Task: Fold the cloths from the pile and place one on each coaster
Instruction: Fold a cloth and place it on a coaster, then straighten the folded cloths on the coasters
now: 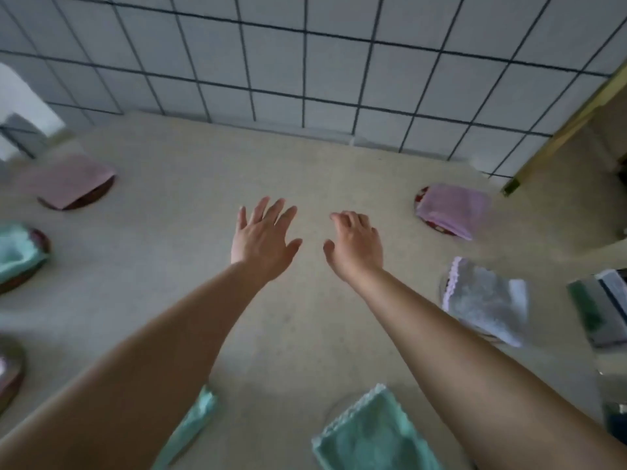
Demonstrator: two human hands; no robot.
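Observation:
My left hand [263, 237] hovers over the middle of the beige counter [190, 212], fingers spread, holding nothing. My right hand [356, 245] is beside it, fingers loosely curled, empty too. Folded cloths ring the counter. A pink cloth [64, 179] lies on a dark coaster [98, 195] at the far left. Another pink cloth [453, 210] covers a red coaster [420, 198] at the far right. A teal cloth [17, 252] sits on a coaster at the left edge. A grey cloth [485, 300] lies at the right. Two teal cloths [373, 435] [190, 425] lie near me.
A tiled wall [305, 62] rises behind the counter. A dark round object [8, 374] sits at the lower left edge. Boxes or packets [600, 307] stand at the right edge. A wooden strip [559, 130] runs along the right.

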